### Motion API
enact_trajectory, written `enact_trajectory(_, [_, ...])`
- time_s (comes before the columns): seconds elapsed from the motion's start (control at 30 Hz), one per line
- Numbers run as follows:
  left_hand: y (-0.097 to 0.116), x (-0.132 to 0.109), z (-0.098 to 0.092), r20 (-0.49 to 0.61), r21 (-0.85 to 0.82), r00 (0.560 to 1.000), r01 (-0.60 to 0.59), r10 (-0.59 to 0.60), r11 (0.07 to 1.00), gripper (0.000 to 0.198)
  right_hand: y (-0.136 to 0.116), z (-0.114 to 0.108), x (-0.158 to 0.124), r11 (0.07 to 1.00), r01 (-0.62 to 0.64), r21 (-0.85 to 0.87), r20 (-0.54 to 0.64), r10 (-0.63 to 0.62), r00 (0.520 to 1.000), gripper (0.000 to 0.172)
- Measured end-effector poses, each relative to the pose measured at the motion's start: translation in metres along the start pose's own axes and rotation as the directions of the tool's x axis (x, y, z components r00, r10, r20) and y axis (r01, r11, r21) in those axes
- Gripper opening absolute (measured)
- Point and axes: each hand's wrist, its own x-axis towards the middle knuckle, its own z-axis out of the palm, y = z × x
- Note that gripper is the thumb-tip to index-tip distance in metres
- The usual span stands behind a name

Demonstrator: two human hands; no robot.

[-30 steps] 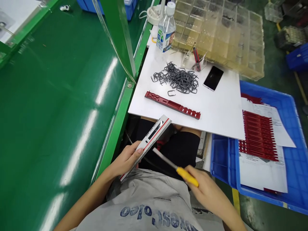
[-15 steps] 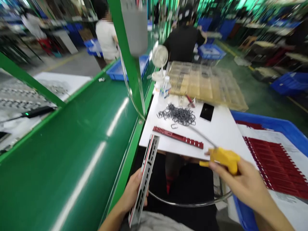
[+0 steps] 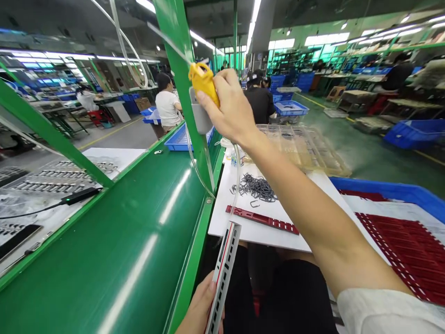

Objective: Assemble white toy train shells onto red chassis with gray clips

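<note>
My left hand (image 3: 203, 301) is closed around a long grey slotted strip (image 3: 225, 273) with a red line along it, tilted above my lap. My right hand (image 3: 232, 104) is raised in front of the green post and grips a yellow air blow gun (image 3: 204, 86). Its thin nozzle points up and to the left. Beyond the strip's top end, a dark red slotted strip (image 3: 264, 219) lies on the white table (image 3: 217, 221). Behind it is a pile of dark grey hooks (image 3: 257, 186), with one hook lying apart. My right forearm covers part of the table.
A green conveyor belt (image 3: 139, 222) runs along the left, beside a green post (image 3: 179, 51) bearing a grey holder (image 3: 201, 116). At the right, a blue bin (image 3: 389, 185) holds red strips (image 3: 396, 246). A clear compartment tray (image 3: 306, 148) stands at the back. Co-workers sit farther off.
My right hand has lifted the air blow gun from the table's right front up and left to the post. The grey strip stays in my left hand. The view has tilted upward.
</note>
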Motion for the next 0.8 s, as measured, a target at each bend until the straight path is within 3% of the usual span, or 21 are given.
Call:
enact_trajectory(0.07, [0.004, -0.002, -0.002, 0.048, 0.046, 0.999, -0.013, 0.011, 0.999, 0.113, 0.017, -0.012, -0.055, 0.999, -0.031, 0.026, 0.023, 0.030, 0.999, 0.061])
enact_trajectory(0.17, [0.011, -0.003, -0.005, 0.144, 0.117, 0.990, -0.014, -0.003, 0.993, 0.101, 0.047, -0.035, -0.175, 0.991, -0.126, 0.040, 0.181, 0.117, 0.976, 0.056])
enact_trajectory(0.27, [0.019, -0.002, -0.003, 0.221, 0.171, 0.975, -0.038, -0.001, 0.985, 0.090, 0.076, -0.053, -0.305, 0.967, -0.233, -0.105, 0.463, 0.254, 0.849, 0.056])
enact_trajectory(0.37, [0.031, -0.003, 0.010, 0.262, 0.283, 0.958, -0.193, 0.118, 0.940, 0.072, 0.095, -0.077, -0.395, 0.907, -0.287, -0.307, 0.548, 0.415, 0.727, 0.048])
enact_trajectory(0.43, [0.041, -0.002, 0.022, 0.330, 0.441, 0.920, -0.350, 0.213, 0.826, 0.054, 0.104, -0.101, -0.426, 0.887, -0.300, -0.352, 0.558, 0.456, 0.694, 0.045])
enact_trajectory(0.5, [0.050, 0.001, 0.033, 0.414, 0.563, 0.882, -0.442, 0.224, 0.699, 0.044, 0.114, -0.127, -0.440, 0.883, -0.308, -0.354, 0.561, 0.464, 0.686, 0.044])
enact_trajectory(0.63, [0.062, 0.014, 0.049, 0.555, 0.673, 0.800, -0.593, 0.227, 0.442, 0.047, 0.139, -0.175, -0.452, 0.873, -0.348, -0.342, 0.544, 0.486, 0.683, 0.041])
enact_trajectory(0.7, [0.070, 0.025, 0.058, 0.621, 0.698, 0.739, -0.673, 0.262, 0.245, 0.050, 0.149, -0.190, -0.460, 0.868, -0.384, -0.316, 0.519, 0.497, 0.696, 0.040])
enact_trajectory(0.8, [0.091, 0.049, 0.081, 0.724, 0.671, 0.617, -0.734, 0.310, -0.106, 0.052, 0.155, -0.194, -0.469, 0.857, -0.441, -0.266, 0.476, 0.515, 0.713, 0.042])
